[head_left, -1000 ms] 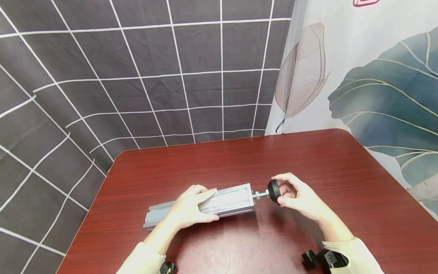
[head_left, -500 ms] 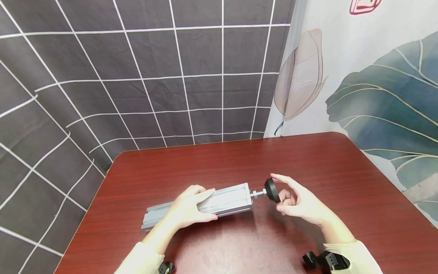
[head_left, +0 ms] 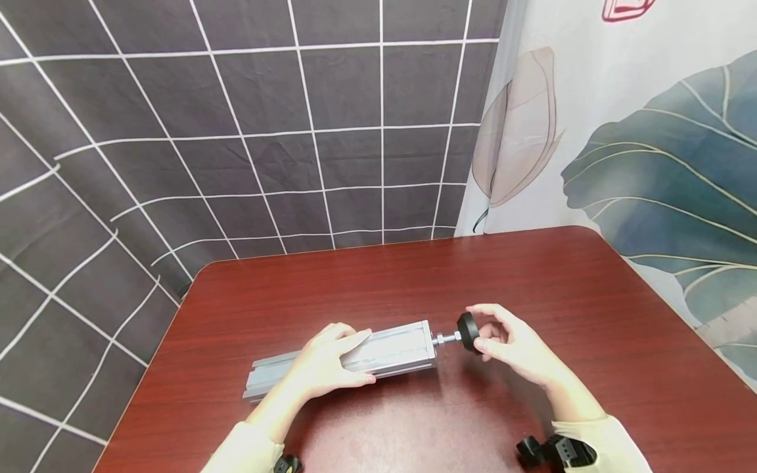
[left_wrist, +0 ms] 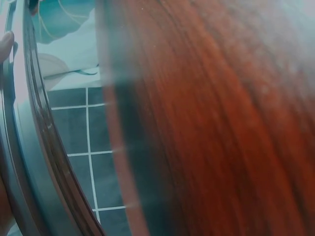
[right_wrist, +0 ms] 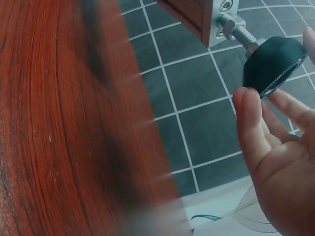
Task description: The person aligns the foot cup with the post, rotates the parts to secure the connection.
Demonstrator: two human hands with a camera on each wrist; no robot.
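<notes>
A silver aluminium profile (head_left: 393,348) lies slanted over the table in the head view, its right end facing my right hand. My left hand (head_left: 325,361) grips it round the middle, thumb and fingers on opposite sides. From the end plate (right_wrist: 219,27) a threaded rod (right_wrist: 242,35) with a nut sticks out. On that rod sits a black round levelling foot (right_wrist: 270,64), seen from the side in the right wrist view. My right hand (head_left: 514,345) holds the foot's rim between thumb and fingers. Along the left wrist view's edge runs the profile (left_wrist: 29,128).
The red-brown wooden table (head_left: 355,282) has rounded far corners. Behind it hangs a dark grey cloth with a white grid (head_left: 349,157). A white curtain with leaf prints (head_left: 668,177) hangs at the right. Black wrist devices (head_left: 562,451) sit at both cuffs.
Half a second ago my right fingers were spread wider at the foot, with the thumb lower. Now thumb and fingers close on its rim. My left hand keeps its grip on the profile.
</notes>
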